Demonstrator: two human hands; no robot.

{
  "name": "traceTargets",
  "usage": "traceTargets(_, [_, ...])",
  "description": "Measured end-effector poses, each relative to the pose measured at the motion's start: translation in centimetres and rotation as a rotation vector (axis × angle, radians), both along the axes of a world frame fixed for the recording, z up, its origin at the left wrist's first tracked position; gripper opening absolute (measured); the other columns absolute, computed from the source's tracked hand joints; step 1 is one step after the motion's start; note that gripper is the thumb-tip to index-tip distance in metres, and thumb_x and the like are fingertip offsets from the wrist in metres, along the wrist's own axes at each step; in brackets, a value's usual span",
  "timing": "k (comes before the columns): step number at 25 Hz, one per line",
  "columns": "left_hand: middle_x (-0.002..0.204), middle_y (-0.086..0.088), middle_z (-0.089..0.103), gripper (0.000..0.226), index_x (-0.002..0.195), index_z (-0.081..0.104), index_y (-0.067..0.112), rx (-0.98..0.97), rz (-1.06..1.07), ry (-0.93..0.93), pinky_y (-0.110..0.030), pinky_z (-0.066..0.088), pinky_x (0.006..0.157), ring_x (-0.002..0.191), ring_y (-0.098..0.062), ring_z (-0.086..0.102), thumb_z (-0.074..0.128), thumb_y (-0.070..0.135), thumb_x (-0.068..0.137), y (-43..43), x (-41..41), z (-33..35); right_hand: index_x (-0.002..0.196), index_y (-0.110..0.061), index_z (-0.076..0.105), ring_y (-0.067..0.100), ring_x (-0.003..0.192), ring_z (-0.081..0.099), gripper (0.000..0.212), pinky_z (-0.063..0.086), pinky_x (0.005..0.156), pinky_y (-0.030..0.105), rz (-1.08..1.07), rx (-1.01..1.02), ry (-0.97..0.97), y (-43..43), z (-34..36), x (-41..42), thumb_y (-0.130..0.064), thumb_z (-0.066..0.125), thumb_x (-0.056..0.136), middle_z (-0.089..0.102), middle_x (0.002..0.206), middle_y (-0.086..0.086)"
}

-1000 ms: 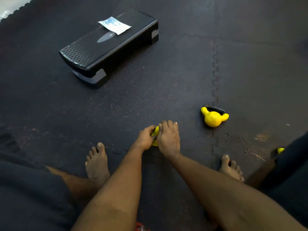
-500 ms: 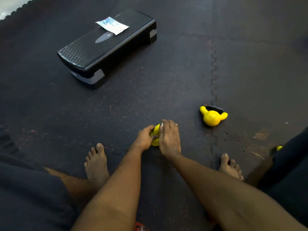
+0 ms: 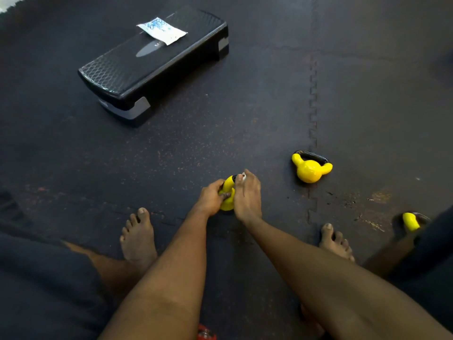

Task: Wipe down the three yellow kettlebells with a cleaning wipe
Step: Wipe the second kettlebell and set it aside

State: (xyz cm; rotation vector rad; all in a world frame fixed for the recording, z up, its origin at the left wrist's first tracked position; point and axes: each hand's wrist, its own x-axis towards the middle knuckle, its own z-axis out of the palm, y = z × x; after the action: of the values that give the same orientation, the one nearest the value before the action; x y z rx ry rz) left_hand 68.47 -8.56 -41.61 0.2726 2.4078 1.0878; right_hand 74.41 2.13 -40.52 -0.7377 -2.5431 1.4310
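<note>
Kettlebell (image 3: 228,193) between left hand (image 3: 210,198) and right hand (image 3: 247,198), handle forward

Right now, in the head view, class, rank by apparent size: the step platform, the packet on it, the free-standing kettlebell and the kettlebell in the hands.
1. step platform
2. packet and free-standing kettlebell: look alike, and the packet lies farther off, so unranked.
3. held kettlebell, mostly hidden by the left hand and right hand.

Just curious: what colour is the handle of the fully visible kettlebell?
The handle is black on top; head view.
</note>
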Motion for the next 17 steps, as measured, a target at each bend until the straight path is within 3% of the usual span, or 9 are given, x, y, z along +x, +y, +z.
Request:
traceTargets(2, [0.105, -0.006, 0.068, 0.026, 0.113, 0.063, 0.014, 0.0, -0.011, -0.005, -0.035, 0.048, 0.088, 0.098, -0.022, 0.061, 0.064, 0.01, 0.087, 0.0, 0.0, 0.1, 0.153, -0.013, 0.015, 0.012, 0.149, 0.004, 0.069, 0.001, 0.122, 0.032, 0.113, 0.096, 0.028, -0.3, -0.6, 0.9, -0.055, 0.014, 0.099, 0.013, 0.161, 0.001])
traceTargets(5, [0.104, -0.006, 0.068, 0.026, 0.112, 0.063, 0.016, -0.005, -0.009, -0.005, -0.033, 0.047, 0.086, 0.098, -0.024, 0.061, 0.066, 0.014, 0.087, -0.1, 0.0, 0.1, 0.155, -0.018, -0.002, 0.004, 0.148, -0.011, 0.065, -0.004, 0.121, 0.03, 0.135, 0.068, 0.004, 0.9, -2.2, 2.5, -0.049, 0.02, 0.102, -0.005, 0.163, -0.005])
traceTargets(8, [0.108, -0.006, 0.068, 0.03, 0.117, 0.061, 0.017, -0.02, -0.011, -0.004, -0.033, 0.046, 0.09, 0.1, -0.023, 0.061, 0.066, 0.017, 0.087, 0.0, -0.1, -0.1, 0.153, -0.018, -0.01, 0.005, 0.147, -0.016, 0.069, -0.003, 0.122, 0.034, 0.032, -0.126, -0.125, 1.1, -2.9, 3.7, -0.049, 0.022, 0.101, -0.013, 0.163, -0.001])
traceTargets(10, [0.106, -0.005, 0.068, 0.028, 0.115, 0.062, 0.018, -0.024, -0.008, -0.003, -0.033, 0.046, 0.089, 0.099, -0.023, 0.061, 0.066, 0.017, 0.087, 0.0, -0.2, -0.2, 0.153, -0.014, -0.011, 0.008, 0.146, -0.019, 0.07, -0.007, 0.121, 0.033, -0.009, -0.161, -0.102, 0.1, -2.2, 2.7, -0.049, 0.022, 0.101, -0.016, 0.162, 0.002])
traceTargets(17, [0.108, -0.006, 0.069, 0.027, 0.114, 0.063, 0.017, -0.027, 0.007, -0.005, -0.033, 0.047, 0.091, 0.101, -0.022, 0.062, 0.064, 0.015, 0.088, 0.0, -0.5, -0.1, 0.154, -0.02, -0.01, 0.002, 0.144, -0.022, 0.067, -0.011, 0.118, 0.023, 0.145, 0.057, 0.002, 0.0, -0.7, 0.8, -0.052, 0.013, 0.1, -0.019, 0.161, -0.008])
